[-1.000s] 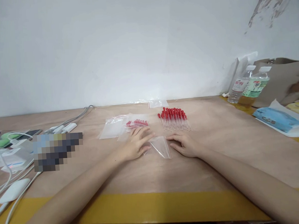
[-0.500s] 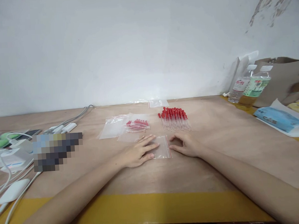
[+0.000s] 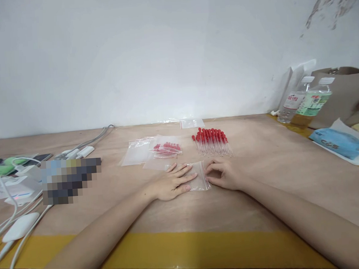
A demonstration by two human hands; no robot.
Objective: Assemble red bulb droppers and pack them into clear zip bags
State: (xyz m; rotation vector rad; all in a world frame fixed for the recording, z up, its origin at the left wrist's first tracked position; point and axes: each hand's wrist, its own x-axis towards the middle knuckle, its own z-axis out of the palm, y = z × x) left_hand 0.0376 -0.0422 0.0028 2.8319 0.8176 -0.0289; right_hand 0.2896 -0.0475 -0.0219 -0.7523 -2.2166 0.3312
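A small clear zip bag (image 3: 199, 176) lies flat on the brown table (image 3: 262, 194) between my hands. My left hand (image 3: 172, 183) rests palm down on its left part, fingers spread. My right hand (image 3: 223, 173) sits at the bag's right, red-striped edge, fingers curled and touching it. Just beyond the hands lies a pile of red-capped droppers (image 3: 212, 142). To the left of that pile, a bag filled with red droppers (image 3: 167, 148) lies on top of other clear bags (image 3: 137, 152).
Cables, chargers and phones (image 3: 14, 177) crowd the table's left side. Two water bottles (image 3: 305, 98), a brown bag (image 3: 344, 94) and a blue packet (image 3: 338, 143) stand at the right. A yellow strip (image 3: 189, 249) edges the table's front. More clear bags (image 3: 191, 122) lie by the wall.
The clear bag, earlier partly lifted and bent between my hands, now lies flat. My left hand slid onto it and my right hand closed in on its right edge.
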